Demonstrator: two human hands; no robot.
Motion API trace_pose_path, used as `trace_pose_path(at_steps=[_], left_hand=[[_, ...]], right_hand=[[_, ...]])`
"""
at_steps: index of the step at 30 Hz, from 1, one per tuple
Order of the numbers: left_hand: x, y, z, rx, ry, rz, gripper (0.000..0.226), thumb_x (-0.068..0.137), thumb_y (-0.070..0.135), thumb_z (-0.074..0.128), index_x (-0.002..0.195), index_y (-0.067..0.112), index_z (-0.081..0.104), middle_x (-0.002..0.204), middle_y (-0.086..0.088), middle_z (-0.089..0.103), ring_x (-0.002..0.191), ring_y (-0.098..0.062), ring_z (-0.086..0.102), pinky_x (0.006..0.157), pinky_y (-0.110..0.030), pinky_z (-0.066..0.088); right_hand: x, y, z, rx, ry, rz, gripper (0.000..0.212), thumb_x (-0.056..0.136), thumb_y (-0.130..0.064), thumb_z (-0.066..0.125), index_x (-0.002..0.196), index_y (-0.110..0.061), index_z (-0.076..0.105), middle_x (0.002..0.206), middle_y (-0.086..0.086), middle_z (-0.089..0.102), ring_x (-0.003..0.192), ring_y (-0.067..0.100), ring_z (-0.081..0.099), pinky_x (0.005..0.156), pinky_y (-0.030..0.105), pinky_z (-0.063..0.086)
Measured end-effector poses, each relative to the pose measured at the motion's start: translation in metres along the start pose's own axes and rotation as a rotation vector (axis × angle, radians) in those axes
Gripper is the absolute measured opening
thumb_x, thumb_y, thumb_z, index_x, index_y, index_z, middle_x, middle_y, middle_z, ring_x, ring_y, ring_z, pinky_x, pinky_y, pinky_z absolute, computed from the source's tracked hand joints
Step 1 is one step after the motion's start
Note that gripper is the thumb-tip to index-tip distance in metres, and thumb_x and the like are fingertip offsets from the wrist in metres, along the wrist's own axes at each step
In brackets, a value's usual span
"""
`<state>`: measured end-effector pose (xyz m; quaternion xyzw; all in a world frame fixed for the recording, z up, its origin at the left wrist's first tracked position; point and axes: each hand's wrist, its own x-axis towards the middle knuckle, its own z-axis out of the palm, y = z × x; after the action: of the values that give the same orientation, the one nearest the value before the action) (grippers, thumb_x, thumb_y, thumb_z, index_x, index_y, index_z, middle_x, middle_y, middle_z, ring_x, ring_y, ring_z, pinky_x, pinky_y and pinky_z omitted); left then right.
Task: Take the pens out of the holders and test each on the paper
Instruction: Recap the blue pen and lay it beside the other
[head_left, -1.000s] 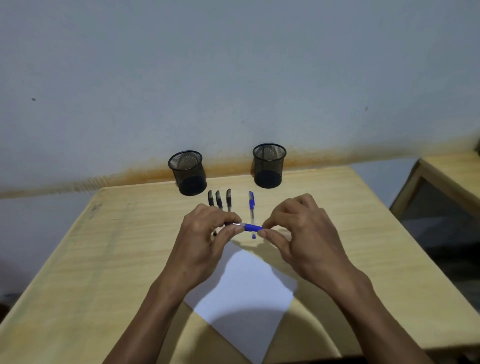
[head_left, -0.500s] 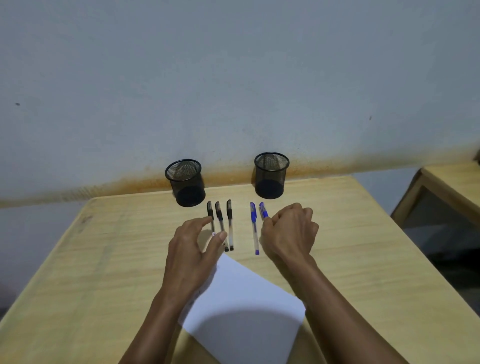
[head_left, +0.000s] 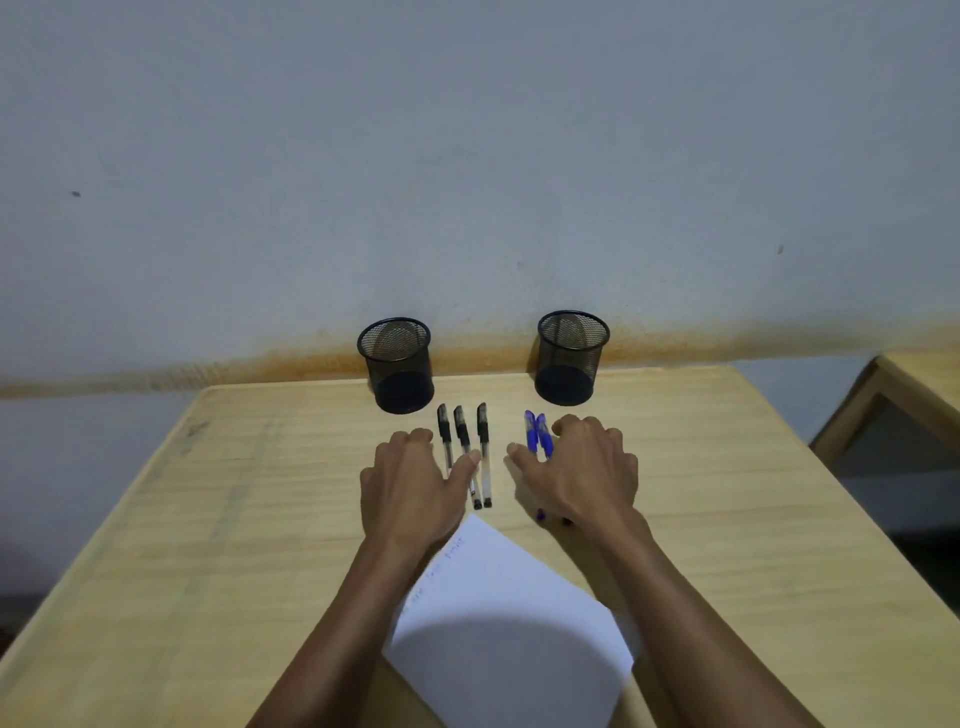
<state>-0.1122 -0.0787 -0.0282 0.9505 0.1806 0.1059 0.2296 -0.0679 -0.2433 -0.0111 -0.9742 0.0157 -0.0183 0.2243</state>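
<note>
Both mesh holders apparently empty at the back of the surface. Three black pens and two blue pens laid out between holders and paper. Left hand flat beside the black pens, fingers loose, gripping nothing. Right hand over the blue pair; grip impossible to tell. Best to nudge pens parallel with light fingertip pressure, avoiding rolling.
</note>
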Motion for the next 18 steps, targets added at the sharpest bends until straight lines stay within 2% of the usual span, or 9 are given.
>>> trace_pose_path(at_steps=[2, 3, 5, 7, 9, 12, 16, 18], left_hand=[[0.013, 0.008, 0.001, 0.117, -0.053, -0.057, 0.067, 0.083, 0.076, 0.049, 0.106, 0.014, 0.063, 0.11, -0.007, 0.064, 0.108, -0.03, 0.057, 0.089, -0.046, 0.048], [0.019, 0.012, 0.002, 0.145, -0.081, -0.087, 0.067, 0.079, 0.079, 0.049, 0.095, 0.015, 0.062, 0.103, -0.006, 0.064, 0.102, -0.03, 0.058, 0.088, -0.047, 0.048], [0.028, 0.02, 0.002, 0.17, -0.131, -0.13, 0.061, 0.074, 0.076, 0.054, 0.087, 0.017, 0.061, 0.098, -0.005, 0.065, 0.098, -0.029, 0.059, 0.089, -0.048, 0.047], [0.034, 0.027, 0.001, 0.186, -0.168, -0.142, 0.046, 0.073, 0.062, 0.062, 0.088, 0.019, 0.058, 0.099, -0.004, 0.064, 0.098, -0.029, 0.059, 0.089, -0.045, 0.045], [0.04, 0.036, -0.002, 0.198, -0.213, -0.132, 0.037, 0.073, 0.047, 0.066, 0.093, 0.019, 0.054, 0.097, -0.003, 0.06, 0.094, -0.029, 0.058, 0.085, -0.043, 0.045], [0.045, 0.046, -0.005, 0.231, -0.255, -0.116, 0.034, 0.076, 0.037, 0.068, 0.098, 0.017, 0.052, 0.095, -0.003, 0.056, 0.086, -0.029, 0.056, 0.078, -0.04, 0.047], [0.045, 0.054, 0.002, 0.345, -0.279, -0.051, 0.038, 0.083, 0.028, 0.067, 0.118, 0.015, 0.057, 0.11, -0.006, 0.063, 0.099, -0.029, 0.062, 0.071, -0.035, 0.047], [0.043, 0.053, 0.006, 0.357, -0.248, -0.027, 0.034, 0.087, 0.023, 0.064, 0.119, 0.013, 0.059, 0.112, -0.007, 0.065, 0.1, -0.028, 0.063, 0.07, -0.033, 0.045]], right_hand=[[0.005, -0.002, -0.005, -0.041, -0.068, -0.015, 0.047, 0.079, -0.062, 0.061, 0.092, -0.017, 0.056, 0.102, 0.005, 0.065, 0.103, 0.032, 0.06, 0.082, 0.04, 0.046], [0.007, -0.004, -0.007, -0.054, -0.105, -0.018, 0.044, 0.078, -0.058, 0.063, 0.088, -0.018, 0.052, 0.098, 0.005, 0.064, 0.096, 0.031, 0.061, 0.077, 0.038, 0.045], [0.01, -0.008, -0.012, -0.086, -0.177, -0.023, 0.039, 0.077, -0.047, 0.069, 0.091, -0.018, 0.049, 0.094, 0.003, 0.057, 0.089, 0.029, 0.059, 0.07, 0.035, 0.043], [0.014, -0.012, -0.016, -0.108, -0.223, -0.029, 0.037, 0.075, -0.032, 0.074, 0.093, -0.017, 0.047, 0.094, 0.003, 0.052, 0.087, 0.028, 0.058, 0.068, 0.034, 0.043], [0.019, -0.016, -0.021, -0.12, -0.26, -0.056, 0.032, 0.072, -0.023, 0.074, 0.084, -0.016, 0.045, 0.095, 0.005, 0.054, 0.088, 0.029, 0.059, 0.066, 0.034, 0.045], [0.027, -0.018, -0.027, -0.188, -0.324, -0.123, 0.032, 0.07, -0.021, 0.076, 0.078, -0.015, 0.046, 0.093, 0.007, 0.057, 0.084, 0.03, 0.06, 0.063, 0.034, 0.044], [0.034, -0.015, -0.025, -0.252, -0.324, -0.18, 0.029, 0.079, -0.023, 0.073, 0.092, -0.013, 0.049, 0.094, 0.008, 0.052, 0.084, 0.03, 0.056, 0.066, 0.036, 0.044], [0.034, -0.011, -0.026, -0.266, -0.336, -0.18, 0.024, 0.083, -0.023, 0.068, 0.094, -0.012, 0.049, 0.094, 0.008, 0.052, 0.084, 0.03, 0.054, 0.067, 0.036, 0.045]])
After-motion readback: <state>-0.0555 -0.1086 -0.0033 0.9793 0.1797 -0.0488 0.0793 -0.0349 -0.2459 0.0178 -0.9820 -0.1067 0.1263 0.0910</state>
